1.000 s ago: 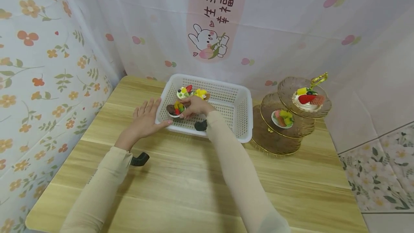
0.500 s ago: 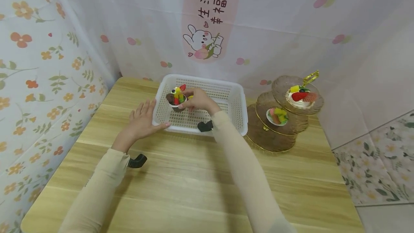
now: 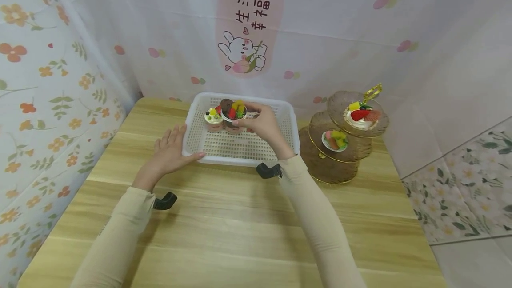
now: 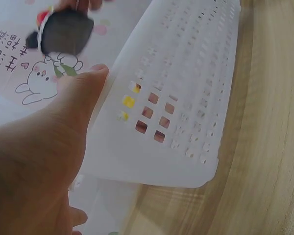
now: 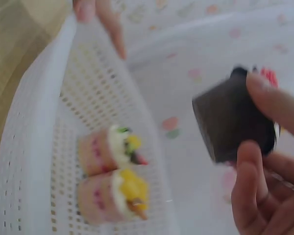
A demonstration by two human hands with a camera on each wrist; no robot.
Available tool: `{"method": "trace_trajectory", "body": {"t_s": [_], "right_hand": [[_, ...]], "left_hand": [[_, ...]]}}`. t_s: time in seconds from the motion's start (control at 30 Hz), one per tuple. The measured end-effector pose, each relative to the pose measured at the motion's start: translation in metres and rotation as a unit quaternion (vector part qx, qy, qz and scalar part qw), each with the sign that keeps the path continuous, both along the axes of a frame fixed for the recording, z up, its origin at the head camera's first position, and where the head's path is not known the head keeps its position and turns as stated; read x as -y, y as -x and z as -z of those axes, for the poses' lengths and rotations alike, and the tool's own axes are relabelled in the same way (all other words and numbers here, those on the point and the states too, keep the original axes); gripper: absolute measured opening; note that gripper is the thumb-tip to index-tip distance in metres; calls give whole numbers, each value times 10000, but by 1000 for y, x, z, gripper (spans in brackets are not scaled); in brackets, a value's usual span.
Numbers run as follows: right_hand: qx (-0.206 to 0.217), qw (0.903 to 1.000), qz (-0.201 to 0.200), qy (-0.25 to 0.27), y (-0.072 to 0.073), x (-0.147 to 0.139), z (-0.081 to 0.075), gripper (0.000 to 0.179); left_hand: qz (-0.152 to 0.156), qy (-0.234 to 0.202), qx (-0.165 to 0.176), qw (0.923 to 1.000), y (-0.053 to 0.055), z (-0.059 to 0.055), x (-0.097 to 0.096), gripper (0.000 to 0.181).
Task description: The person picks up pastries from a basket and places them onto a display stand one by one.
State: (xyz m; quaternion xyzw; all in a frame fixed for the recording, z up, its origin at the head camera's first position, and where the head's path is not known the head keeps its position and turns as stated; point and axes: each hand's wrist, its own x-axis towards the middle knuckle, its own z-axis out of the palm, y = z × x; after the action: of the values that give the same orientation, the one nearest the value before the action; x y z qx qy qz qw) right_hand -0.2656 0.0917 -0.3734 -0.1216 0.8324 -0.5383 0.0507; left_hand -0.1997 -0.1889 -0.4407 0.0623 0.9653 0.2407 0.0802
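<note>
My right hand (image 3: 266,123) pinches a dark dessert cup (image 3: 232,117) topped with chocolate, strawberry, yellow fruit and kiwi. It is lifted over the white plastic basket (image 3: 236,161). In the right wrist view, thumb and fingers hold the cup's dark side (image 5: 230,120). Two pink dessert cups stand side by side in the basket: one with cream and mixed fruit (image 5: 104,149), one with a yellow topping (image 5: 108,196), mostly hidden in the head view. My left hand (image 3: 166,152), fingers extended, rests against the basket's left end, its thumb at the front rim.
To the right of the basket stands a three-tier brown stand (image 3: 334,173) with gold trim. A cream tart with strawberry (image 3: 361,115) sits on its top tier, a fruit cup (image 3: 335,140) on the middle one. A printed curtain (image 3: 168,26) hangs behind the wooden table (image 3: 224,230).
My right hand has lifted the chocolate dessert cup from the basket's left part and moved it up and rightward. My left hand stays at the basket's left end. The head view has shifted slightly.
</note>
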Motion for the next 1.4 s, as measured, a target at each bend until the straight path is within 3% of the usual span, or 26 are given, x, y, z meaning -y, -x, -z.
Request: {"method": "trace_trajectory", "body": {"t_s": [0.23,0.43,0.53,0.67,0.8,1.0,1.4], "right_hand": [[-658,9925,1023,131,-51,-38,-21,68],[-584,9815,1768,449,-93,-85,-31,66],[-478,9692,2355,531,-113,-109,-30,64],[-376,9453,3164,694,-137,-137,-24,65],[-593,9206,3794,704,-154,-162,-15,64],[-812,8889,4470,589,-162,-190,-2,64],[-997,8678,4865,194,-142,-212,22,57]], "left_hand": [[-2,-54,90,9999,-1,0,1,118],[29,-46,134,9999,0,0,0,117],[24,-54,111,9999,1,2,0,117],[21,-89,91,9999,1,1,0,117],[34,-135,83,9999,0,-1,-1,116],[31,-37,79,10000,-2,-3,-1,116],[26,-125,31,9999,-1,1,0,116]]}}
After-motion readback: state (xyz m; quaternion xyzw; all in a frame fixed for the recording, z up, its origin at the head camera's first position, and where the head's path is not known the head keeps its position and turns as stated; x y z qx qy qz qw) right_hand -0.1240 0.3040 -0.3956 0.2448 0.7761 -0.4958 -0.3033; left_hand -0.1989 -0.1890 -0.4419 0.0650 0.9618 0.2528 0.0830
